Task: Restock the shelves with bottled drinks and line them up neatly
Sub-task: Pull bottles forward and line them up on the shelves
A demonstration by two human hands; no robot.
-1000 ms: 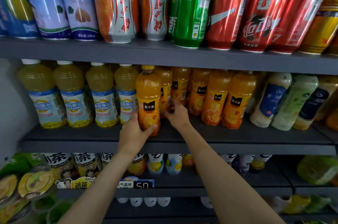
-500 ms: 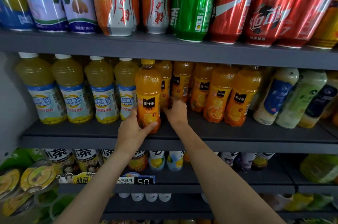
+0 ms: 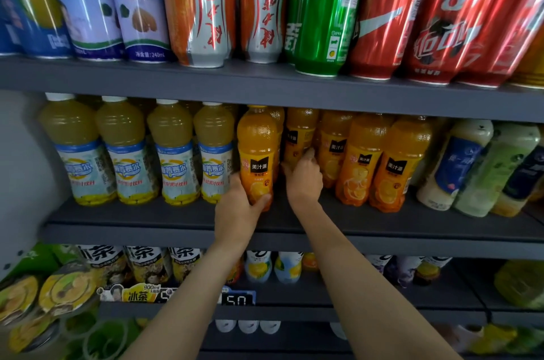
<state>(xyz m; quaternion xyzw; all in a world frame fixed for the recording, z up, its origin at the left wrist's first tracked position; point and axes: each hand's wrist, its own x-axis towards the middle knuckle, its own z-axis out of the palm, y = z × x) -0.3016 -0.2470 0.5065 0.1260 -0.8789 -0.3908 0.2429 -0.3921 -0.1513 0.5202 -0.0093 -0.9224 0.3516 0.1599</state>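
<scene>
Left hand (image 3: pixel 239 209) grip wraps a ribbed plastic orange-juice bottle (image 3: pixel 258 153) low; right hand (image 3: pixel 304 180), at 3 o'clock, fingers curled on another bottle (image 3: pixel 298 136) behind.

A shop's drinks aisle is showing here: dark grey metal shelves (image 3: pixel 265 86) are running across in tiers, with upright aluminium drink cans (image 3: pixel 323 15) crowding toward 12 o'clock, rows of identical orange juice bottles (image 3: pixel 385 162) facing out, and a digital price tag (image 3: pixel 238 299) sitting toward 6 o'clock.

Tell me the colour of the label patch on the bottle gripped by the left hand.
Black, on the orange bottle; the head view shows it.
</scene>
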